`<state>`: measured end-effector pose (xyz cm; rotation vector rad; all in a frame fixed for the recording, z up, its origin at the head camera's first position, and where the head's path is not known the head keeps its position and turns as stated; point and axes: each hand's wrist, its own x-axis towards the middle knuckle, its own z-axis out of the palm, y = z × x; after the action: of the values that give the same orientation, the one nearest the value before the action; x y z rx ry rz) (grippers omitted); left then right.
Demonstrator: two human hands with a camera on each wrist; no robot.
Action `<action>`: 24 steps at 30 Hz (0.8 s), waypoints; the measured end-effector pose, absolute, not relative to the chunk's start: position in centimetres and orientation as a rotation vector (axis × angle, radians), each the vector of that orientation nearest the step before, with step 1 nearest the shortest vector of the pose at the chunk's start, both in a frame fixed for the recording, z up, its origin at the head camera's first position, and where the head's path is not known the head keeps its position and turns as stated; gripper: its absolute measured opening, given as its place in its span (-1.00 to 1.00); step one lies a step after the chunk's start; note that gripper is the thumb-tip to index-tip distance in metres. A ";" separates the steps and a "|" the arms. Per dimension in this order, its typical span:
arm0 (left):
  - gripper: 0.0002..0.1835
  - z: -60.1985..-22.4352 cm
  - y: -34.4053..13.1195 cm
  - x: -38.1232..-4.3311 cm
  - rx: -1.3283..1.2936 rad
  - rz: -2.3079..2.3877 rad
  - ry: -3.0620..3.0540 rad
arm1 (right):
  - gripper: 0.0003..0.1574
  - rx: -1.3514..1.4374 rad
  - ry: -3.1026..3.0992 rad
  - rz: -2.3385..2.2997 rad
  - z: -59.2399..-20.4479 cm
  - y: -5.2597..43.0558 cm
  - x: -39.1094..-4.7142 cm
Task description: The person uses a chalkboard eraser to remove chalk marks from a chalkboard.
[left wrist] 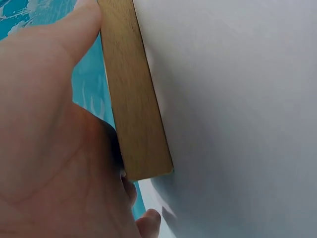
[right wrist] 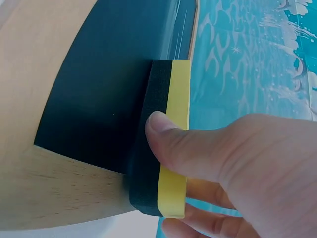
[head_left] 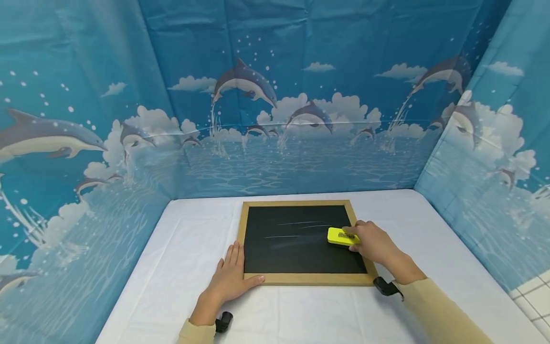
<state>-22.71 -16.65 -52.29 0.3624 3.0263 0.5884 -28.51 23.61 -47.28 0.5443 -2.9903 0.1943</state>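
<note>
One blackboard [head_left: 301, 260] in a wooden frame [head_left: 318, 279] lies on one white-covered counter [head_left: 146, 272]; three distinct white lines [head_left: 281, 237] mark its dark surface. Of two hands, the right hand [head_left: 378, 243] pinches the single yellow-and-black eraser [head_left: 338, 236] between thumb and fingers. The eraser lies at that hand's fingertips, over the board's right part, dark face toward the board. The left hand [head_left: 229, 277], fingers extended, holds nothing in its grasp and touches the frame's near left corner.
</note>
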 end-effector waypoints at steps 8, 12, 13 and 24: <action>0.25 -52.1 -16.6 -22.8 0.345 0.530 3.023 | -0.28 0.601 -3.005 0.216 -47.1 22.7 -29.0; 0.23 -52.0 -16.5 -22.9 0.358 0.515 3.033 | -0.27 0.597 -3.011 0.200 -47.1 21.8 -29.6; 0.23 -52.0 -16.5 -22.9 0.356 0.512 3.031 | -0.28 0.603 -3.014 0.204 -47.0 21.5 -29.7; 0.22 -52.2 -16.4 -22.7 0.347 0.511 3.023 | -0.30 0.708 -2.984 0.161 -47.4 17.1 -30.7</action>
<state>-22.74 -16.43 -52.24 0.3472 3.0226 0.5106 -30.67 17.07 -47.39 0.7082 -2.9841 0.1610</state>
